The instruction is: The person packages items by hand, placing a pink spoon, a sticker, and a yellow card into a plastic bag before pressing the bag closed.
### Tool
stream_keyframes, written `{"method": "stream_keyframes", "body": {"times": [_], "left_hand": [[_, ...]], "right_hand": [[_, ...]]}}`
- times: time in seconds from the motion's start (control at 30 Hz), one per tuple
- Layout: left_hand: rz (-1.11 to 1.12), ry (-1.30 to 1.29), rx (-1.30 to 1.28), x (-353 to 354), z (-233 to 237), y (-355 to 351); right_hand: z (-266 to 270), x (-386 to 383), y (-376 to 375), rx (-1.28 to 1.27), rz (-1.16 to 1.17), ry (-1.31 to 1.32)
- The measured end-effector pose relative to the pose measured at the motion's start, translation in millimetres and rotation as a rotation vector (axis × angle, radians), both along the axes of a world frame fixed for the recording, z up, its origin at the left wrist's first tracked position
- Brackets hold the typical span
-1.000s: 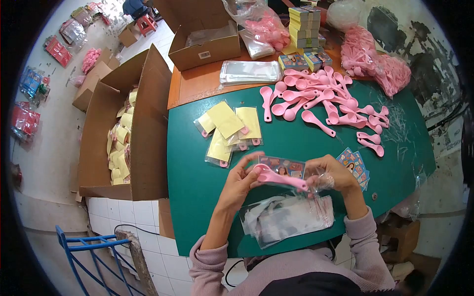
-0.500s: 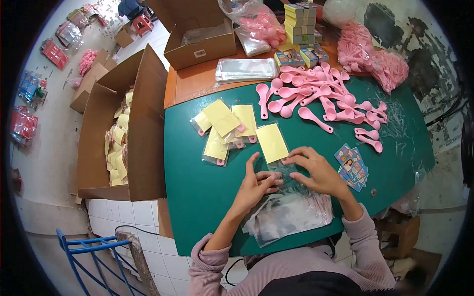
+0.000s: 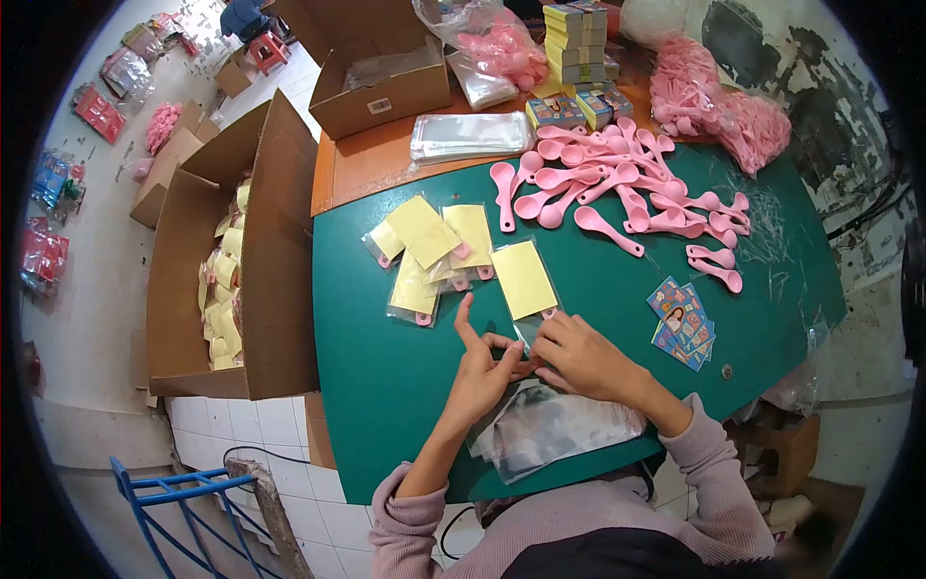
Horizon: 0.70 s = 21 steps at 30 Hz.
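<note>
A clear plastic bag with a yellow card (image 3: 524, 280) and a bit of pink spoon in it lies in front of my hands. My left hand (image 3: 484, 367) pinches the bag's near end, its index finger raised. My right hand (image 3: 586, 359) is closed at the same end, its fingertips close to the left ones. Below both hands lies a pile of empty clear bags (image 3: 564, 429). Several packed bags with yellow cards (image 3: 422, 232) lie to the left. Loose pink spoons (image 3: 608, 246) are heaped beyond, and a few blue picture cards (image 3: 683, 323) lie to the right.
A large cardboard box (image 3: 280, 261) holding packed bags stands left of the green table (image 3: 386, 386). At the back are an open box (image 3: 381, 101), stacked cards (image 3: 576, 48), clear bags (image 3: 471, 135) and bagged spoons (image 3: 719, 106). A person sits far back (image 3: 243, 17).
Both hands have come together at the near end of the bag, and their fingers have closed. The whole view has shifted slightly.
</note>
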<state>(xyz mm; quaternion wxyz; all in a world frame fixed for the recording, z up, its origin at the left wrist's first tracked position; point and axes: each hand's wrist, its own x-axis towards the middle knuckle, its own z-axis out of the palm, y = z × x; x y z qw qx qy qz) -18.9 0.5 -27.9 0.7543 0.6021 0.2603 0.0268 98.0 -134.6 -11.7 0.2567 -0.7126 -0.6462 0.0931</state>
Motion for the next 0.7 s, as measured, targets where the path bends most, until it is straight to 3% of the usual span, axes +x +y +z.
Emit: {"method": "stream_keyframes", "body": {"times": [0.17, 0.23, 0.3, 0.4, 0.5, 0.57, 0.63, 0.7], "left_hand": [[0.012, -0.022, 0.025, 5, -3, 0], [0.004, -0.046, 0.055, 8, -8, -1], [0.014, -0.023, 0.297, 9, -12, -2], [0.060, -0.025, 0.321, 10, -8, -5], [0.069, -0.007, 0.381, 11, -12, -2], [0.093, -0.016, 0.340, 10, -10, 4], [0.126, -0.027, 0.300, 9, -8, 9], [-0.008, -0.016, 0.284, 8, -7, 10]], "right_hand": [[-11, -4, 1, 0.068, 0.029, -0.211], [-11, -4, 1, 0.053, 0.033, -0.207], [-13, -3, 0, 0.039, 0.032, -0.202], [-13, 3, -3, 0.067, 0.071, -0.173], [-5, 17, -12, -0.038, 0.128, 0.039], [7, 31, -23, -0.029, 0.258, 0.333], [30, 58, -45, -0.084, 0.184, 0.563], [54, 102, -79, -0.101, 0.083, 0.703]]}}
